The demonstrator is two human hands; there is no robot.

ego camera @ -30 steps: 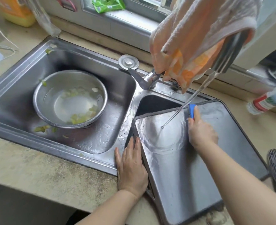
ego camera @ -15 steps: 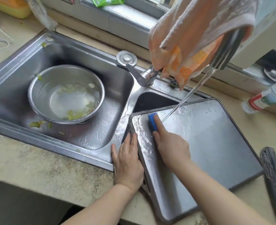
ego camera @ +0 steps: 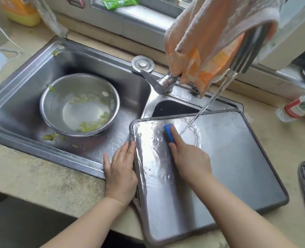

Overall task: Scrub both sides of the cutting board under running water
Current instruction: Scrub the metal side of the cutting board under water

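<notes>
- Fingers of the right hand (ego camera: 189, 158) curl over a blue sponge (ego camera: 169, 132) and press it onto the cutting board (ego camera: 228, 158); fingers of the left hand (ego camera: 120, 169) lie straight and flat against the board's left edge, bracing it.
- Cutting board, the landmark: it lies flat across the right basin of the sink (ego camera: 22, 97), its near end over the desk (ego camera: 31, 176), long axis running from far left towards near right.
- Right hand works the board's far-left part and is the nearer one to the wet patch; most unscrubbed surface, I judge, lies to the sponge's right and nearer the person.
- Water stream (ego camera: 209, 102) lands on the board just right of the sponge.
</notes>
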